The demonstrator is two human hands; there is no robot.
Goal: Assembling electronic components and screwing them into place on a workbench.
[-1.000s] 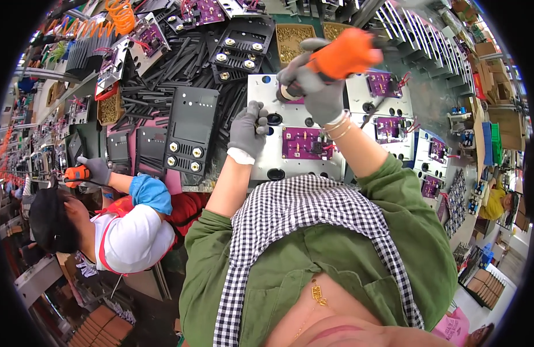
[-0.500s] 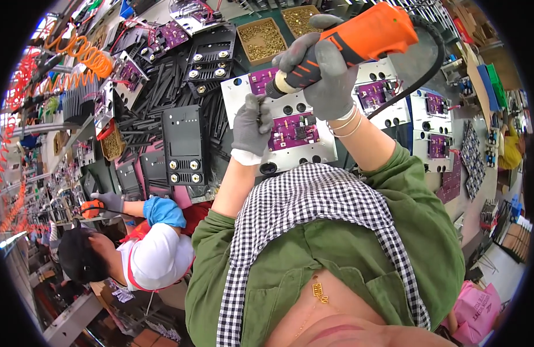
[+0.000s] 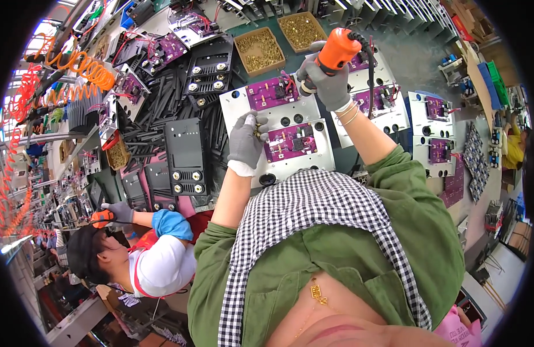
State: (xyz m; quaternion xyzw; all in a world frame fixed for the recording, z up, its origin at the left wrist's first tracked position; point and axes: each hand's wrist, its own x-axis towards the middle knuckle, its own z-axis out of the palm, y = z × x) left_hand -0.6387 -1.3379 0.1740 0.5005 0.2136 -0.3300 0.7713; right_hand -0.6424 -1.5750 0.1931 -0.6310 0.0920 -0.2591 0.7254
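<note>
My gloved right hand [image 3: 326, 84] grips an orange and black electric screwdriver [image 3: 338, 51] with a black cable at its back end. It hovers over the right edge of a silver metal plate [image 3: 296, 165], with the tool's tip mostly hidden by the hand. Two purple circuit boards lie on that plate, a far board [image 3: 270, 92] with red wires and a near board [image 3: 290, 143]. At the plate's left side my gloved left hand [image 3: 247, 141] is curled, palm partly up, around small brass-coloured screws [image 3: 257, 130].
Cardboard boxes of brass screws [image 3: 259, 51] stand beyond the plate. Black strips [image 3: 163, 87] and black metal housings [image 3: 186, 151] crowd the left. More plates with purple boards [image 3: 437, 151] lie right. A co-worker [image 3: 157, 263] with an orange tool works at left.
The screwdriver has moved right, off the far board, and swung more upright and away. My left hand has pulled slightly nearer and turned, so the screws now show.
</note>
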